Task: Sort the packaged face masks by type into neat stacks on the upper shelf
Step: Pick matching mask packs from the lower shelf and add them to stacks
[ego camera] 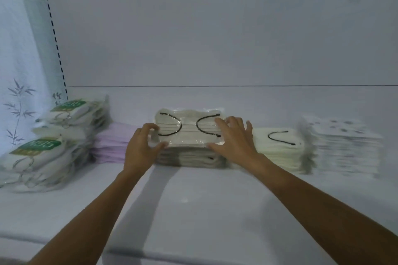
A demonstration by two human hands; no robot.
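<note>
Fingers [149,128] and thumb of the left hand [141,148] curl round the left end of the top mask packet [189,133]. The right hand [235,139] rests on its right end, fingers spread. This packet lies on the grey stack [189,158], midway along the shelf [193,200], near its rear edge.

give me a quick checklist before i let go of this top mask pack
1. Grip: the left hand grips the top pack at its left edge: ok.
2. Hold-down: the right hand lies flat on its right half, fingers spread: ok.
3. Top pack squared over the middle stack: cannot tell, the hands cover the corners.
4. Same type as the packs beneath: cannot tell, too blurred.
5. Gap to the cream stack on the right: cannot tell, the right hand hides it.
6. The green-label packs at far left are neat: not ok, they lean and slump.
</note>
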